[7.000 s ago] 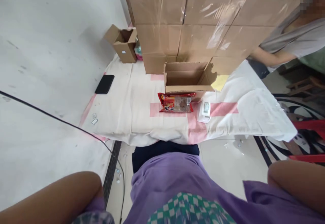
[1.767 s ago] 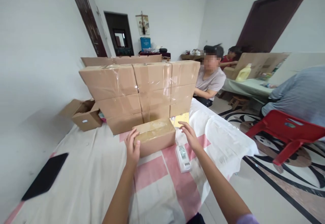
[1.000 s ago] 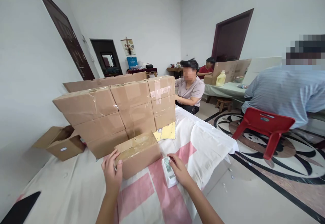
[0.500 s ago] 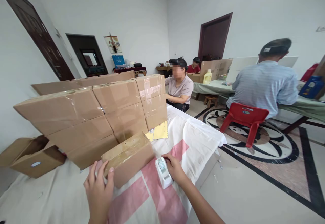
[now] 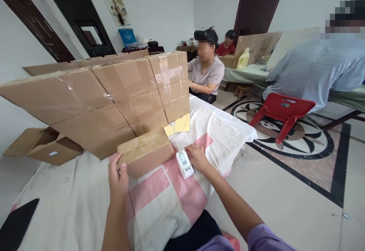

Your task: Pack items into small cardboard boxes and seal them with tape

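A small tan cardboard box (image 5: 151, 155) sits lengthwise on the cloth, its upper side lined with clear tape. My left hand (image 5: 118, 171) grips the box's left end, thumb on the near face and fingers round the corner. Just right of the box, a white hand-sized device with a small greenish display (image 5: 184, 163) rests on the pink-striped cloth. Beside it lies my right hand (image 5: 198, 158), palm down with fingers apart; the fingertips reach the device's upper right edge. Whether they press on it I cannot tell.
Taped cartons (image 5: 125, 95) form a wall behind the box. An open carton (image 5: 58, 148) stands at left, yellow papers (image 5: 181, 123) by the stack. A dark flat object (image 5: 18, 224) lies front left. One person (image 5: 209, 72) sits beyond the table, another on a red chair (image 5: 282, 110).
The view has tilted down and my lap now shows. My left hand has closed round the box's left end. My right hand has flattened beside the white device, which stays beside the box.
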The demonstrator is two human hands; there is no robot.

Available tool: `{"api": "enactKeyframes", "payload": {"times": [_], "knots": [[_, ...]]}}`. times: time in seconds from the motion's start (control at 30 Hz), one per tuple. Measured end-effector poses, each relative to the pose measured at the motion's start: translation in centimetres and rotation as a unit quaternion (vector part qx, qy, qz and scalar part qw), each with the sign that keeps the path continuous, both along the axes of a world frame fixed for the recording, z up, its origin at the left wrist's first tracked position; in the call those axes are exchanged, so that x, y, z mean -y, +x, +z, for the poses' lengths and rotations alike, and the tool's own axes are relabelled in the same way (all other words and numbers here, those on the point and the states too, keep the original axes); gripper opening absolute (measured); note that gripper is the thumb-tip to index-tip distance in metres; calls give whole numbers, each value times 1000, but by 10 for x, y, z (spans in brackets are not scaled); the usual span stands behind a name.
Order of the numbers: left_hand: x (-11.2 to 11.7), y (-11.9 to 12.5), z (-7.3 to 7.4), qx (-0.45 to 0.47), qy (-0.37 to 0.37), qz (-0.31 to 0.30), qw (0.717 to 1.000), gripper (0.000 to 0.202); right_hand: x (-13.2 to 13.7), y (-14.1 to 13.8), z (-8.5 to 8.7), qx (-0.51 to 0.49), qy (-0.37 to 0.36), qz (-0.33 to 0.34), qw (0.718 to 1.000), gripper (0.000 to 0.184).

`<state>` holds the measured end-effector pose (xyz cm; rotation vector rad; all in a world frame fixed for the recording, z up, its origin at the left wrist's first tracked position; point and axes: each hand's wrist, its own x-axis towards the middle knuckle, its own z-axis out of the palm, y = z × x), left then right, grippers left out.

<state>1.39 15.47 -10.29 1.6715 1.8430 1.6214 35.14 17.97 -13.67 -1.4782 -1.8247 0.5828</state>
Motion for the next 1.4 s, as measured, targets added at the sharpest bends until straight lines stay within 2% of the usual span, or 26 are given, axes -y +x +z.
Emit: {"api": "enactKeyframes", "payload": {"times": [0.07, 0.2, 0.47, 0.63, 0.73, 0.87, 0.93, 1.0, 1.07, 1.1, 1.17, 1.23, 1.27, 1.33, 1.4], "knots": [[0, 1, -2, 4, 3, 3, 1000, 50, -7, 1, 2, 12, -6, 10, 1000, 19], [-2, -2, -7, -6, 20, -1, 1000, 52, -19, 2, 0, -14, -6, 7, 1000, 20], [-5, 1, -11, 3, 47, 3, 999, 60, -40, 19, -14, -197, -25, -40, 979, 19], [-8, 0, -15, -11, 71, -2, 997, 60, -58, 28, -16, -279, 4, -80, 957, 40], [-8, 1, -16, -17, 79, 1, 997, 59, -55, 29, -18, -300, 12, -99, 949, 37], [-4, 4, -9, -66, 104, 56, 991, 53, -44, 24, -14, -312, 0, -42, 949, 22], [1, 7, -2, -109, 154, 103, 977, 50, -38, 19, -9, -313, -13, 0, 950, 22], [5, 13, 3, -171, 222, 123, 952, 44, -33, 14, -5, -305, -29, 49, 951, 23], [9, 26, 5, -249, 274, 84, 925, 32, -28, 9, -1, -286, -36, 111, 951, 27], [11, 36, 5, -281, 275, 37, 919, 26, -25, 7, 1, -273, -36, 145, 950, 32], [17, 62, 1, -312, 212, -92, 921, 16, -20, 3, 3, -245, -26, 202, 948, 43], [24, 92, -4, -292, 72, -216, 929, 10, -17, 0, 4, -218, -11, 237, 947, 49], [28, 106, -6, -269, -1, -258, 928, 11, -16, -1, 4, -202, -4, 250, 947, 49], [36, 129, -10, -207, -127, -304, 921, 19, -16, -3, 4, -174, 10, 263, 949, 50], [42, 142, -10, -127, -223, -322, 911, 28, -17, -4, 3, -151, 18, 261, 953, 50]]}}
